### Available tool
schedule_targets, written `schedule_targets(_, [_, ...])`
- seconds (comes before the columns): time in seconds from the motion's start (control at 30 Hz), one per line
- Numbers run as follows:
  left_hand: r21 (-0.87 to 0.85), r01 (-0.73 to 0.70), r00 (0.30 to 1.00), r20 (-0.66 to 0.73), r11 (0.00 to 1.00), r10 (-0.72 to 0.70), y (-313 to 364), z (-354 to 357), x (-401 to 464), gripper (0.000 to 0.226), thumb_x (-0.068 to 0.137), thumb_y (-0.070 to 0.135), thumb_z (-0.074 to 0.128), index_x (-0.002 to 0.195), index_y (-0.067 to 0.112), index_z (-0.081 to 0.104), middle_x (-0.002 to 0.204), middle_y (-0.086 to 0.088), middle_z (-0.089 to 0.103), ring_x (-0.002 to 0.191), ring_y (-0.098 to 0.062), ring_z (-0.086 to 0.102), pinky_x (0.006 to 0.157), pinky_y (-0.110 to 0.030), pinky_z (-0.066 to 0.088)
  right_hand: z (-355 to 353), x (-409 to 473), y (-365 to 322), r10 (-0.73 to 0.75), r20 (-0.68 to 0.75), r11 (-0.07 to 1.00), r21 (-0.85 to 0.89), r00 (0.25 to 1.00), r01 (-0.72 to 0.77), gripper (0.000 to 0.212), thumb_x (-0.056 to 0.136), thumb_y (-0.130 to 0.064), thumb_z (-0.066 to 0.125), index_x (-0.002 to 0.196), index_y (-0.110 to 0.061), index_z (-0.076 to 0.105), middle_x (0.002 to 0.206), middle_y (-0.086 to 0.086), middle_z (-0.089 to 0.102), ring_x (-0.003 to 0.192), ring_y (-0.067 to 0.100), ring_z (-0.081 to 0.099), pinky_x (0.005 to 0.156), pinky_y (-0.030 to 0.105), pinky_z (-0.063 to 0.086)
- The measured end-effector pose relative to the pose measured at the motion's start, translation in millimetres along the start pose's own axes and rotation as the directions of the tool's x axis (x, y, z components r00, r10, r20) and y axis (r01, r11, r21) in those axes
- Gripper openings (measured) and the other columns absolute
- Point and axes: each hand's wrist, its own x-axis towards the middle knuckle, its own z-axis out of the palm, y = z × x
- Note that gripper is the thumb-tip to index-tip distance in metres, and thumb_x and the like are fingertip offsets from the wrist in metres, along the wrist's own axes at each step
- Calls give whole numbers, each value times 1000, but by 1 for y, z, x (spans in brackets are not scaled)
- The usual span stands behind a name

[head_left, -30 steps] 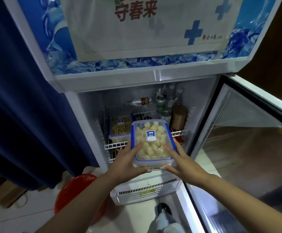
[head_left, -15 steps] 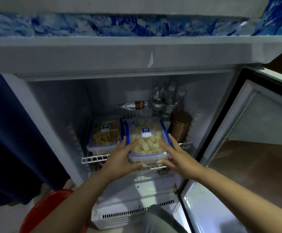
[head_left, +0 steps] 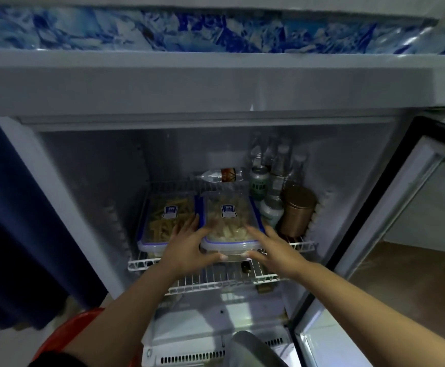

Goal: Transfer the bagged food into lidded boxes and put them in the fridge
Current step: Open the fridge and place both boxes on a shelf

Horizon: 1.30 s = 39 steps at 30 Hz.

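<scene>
Left hand (head_left: 187,250) and right hand (head_left: 274,250) are both clasped on the near end of the box of pale chunks (head_left: 229,221), thumbs under its front edge, fingers lying up its two long sides. The box sits on the wire shelf (head_left: 303,245) inside the open fridge (head_left: 216,91), just beside the box of strips (head_left: 167,221) on its left, lids nearly touching (whether they do touch, I cannot tell). To finish well, I'd say push it straight back, level, until the whole base rests on the wires, keeping it parallel to its neighbour and clear of the copper canister (head_left: 296,210) on the right, then let go with both hands together. The count: two lidded boxes, one copper canister, two green cans, one bottle lying on its side at the back, several clear bottles standing behind (too blurred to count).
</scene>
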Motion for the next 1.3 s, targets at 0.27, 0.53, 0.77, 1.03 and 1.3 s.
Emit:
schedule_targets(0.27, [-12, 52, 997, -52, 999, -52, -7, 5, 14, 87, 77, 75, 54, 150, 45, 18, 162, -2, 18, 149, -20, 8, 117, -41, 14, -5, 20, -4, -41, -69, 999, -8, 997, 41, 64, 92, -47, 59, 149, -38, 31, 161, 6, 15, 139, 23, 36, 105, 20, 28])
schedule_targets(0.53, [147, 109, 994, 7, 983, -111, 1, 8, 27, 85, 80, 75, 49, 151, 44, 13, 163, 2, -3, 149, -20, 9, 118, -45, 9, 7, 23, -1, -59, -155, 992, -122, 986, 40, 51, 95, -37, 59, 143, -25, 47, 147, 6, 46, 128, 26, 49, 99, 33, 42])
schedule_targets(0.77, [211, 116, 993, 5, 971, -119, 0, 9, 35, 86, 84, 72, 47, 153, 38, 8, 163, -1, -4, 150, -20, 1, 119, -47, 0, 7, 16, -3, -116, -108, 990, -93, 987, 106, 59, 94, -28, 63, 148, -25, 38, 155, 3, 35, 138, 25, 38, 109, 33, 37])
schedule_targets(1.03, [163, 124, 992, 4, 979, -126, -8, 8, 31, 106, 82, 69, 54, 154, 23, -8, 163, -1, 4, 149, -21, 9, 120, -43, 10, 5, 25, -9, -112, -28, 982, -156, 993, 106, 56, 98, -30, 53, 150, -27, 32, 155, 4, 36, 141, 26, 34, 113, 39, 33])
schedule_targets(1.3, [323, 149, 988, -16, 935, -152, -18, 8, 22, 77, 98, 49, 39, 154, 20, -5, 164, -3, 3, 150, -20, 5, 119, -38, 4, 12, 32, -5, -118, -33, 963, -248, 992, 106, 60, 99, -20, 48, 153, -31, 23, 161, 2, 23, 148, 27, 19, 118, 40, 26])
